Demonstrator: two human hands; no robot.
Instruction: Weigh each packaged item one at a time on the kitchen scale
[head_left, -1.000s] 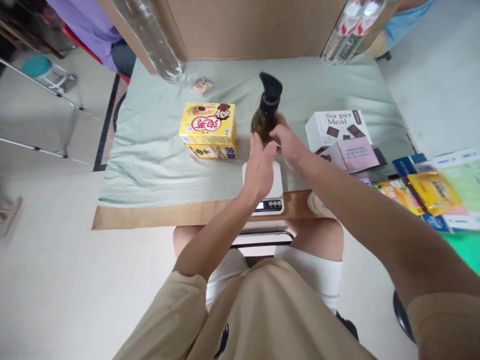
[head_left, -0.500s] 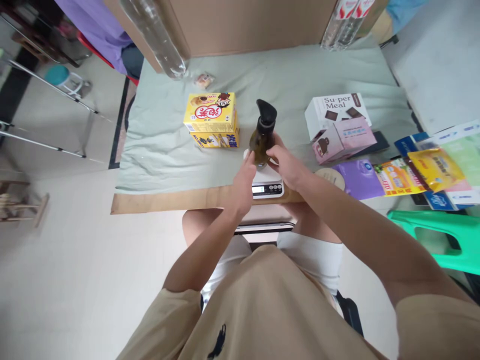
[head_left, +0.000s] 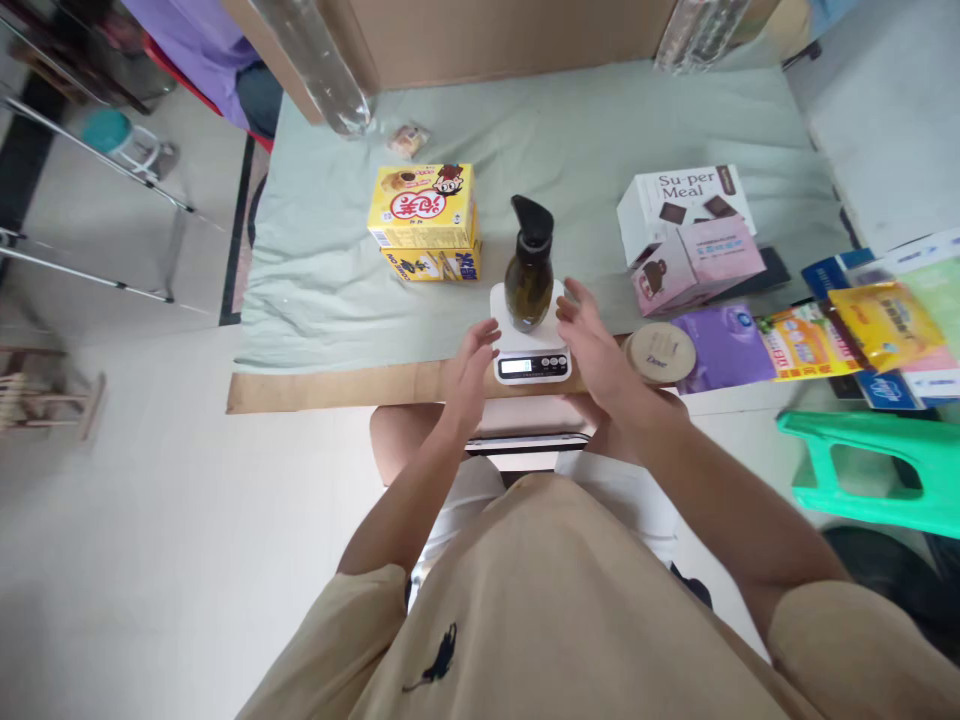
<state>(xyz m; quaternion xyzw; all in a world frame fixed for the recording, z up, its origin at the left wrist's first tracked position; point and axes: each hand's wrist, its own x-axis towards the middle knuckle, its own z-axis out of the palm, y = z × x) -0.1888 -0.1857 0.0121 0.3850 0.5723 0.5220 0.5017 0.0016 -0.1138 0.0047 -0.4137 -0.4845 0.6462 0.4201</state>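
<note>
Bottle (head_left: 529, 290) upright on scale (head_left: 517, 343), left hand (head_left: 471, 378) and right hand (head_left: 589, 348) empty, loosely spread either side; from here looks stiff, slick, maybe weighty, best gripped round body below cap (head_left: 534, 220).

The bottle (head_left: 528, 292) is dark olive with a black pump top (head_left: 535, 222); the scale (head_left: 546, 341) is white, its control strip (head_left: 534, 368) black; the two boxes (head_left: 424, 208) are yellow, printed in red, white and dark blue; the white carton (head_left: 640, 212) bears dark brown squares; the smaller carton (head_left: 709, 258) is pink; the cloth (head_left: 585, 130) is plain grey-green.
</note>
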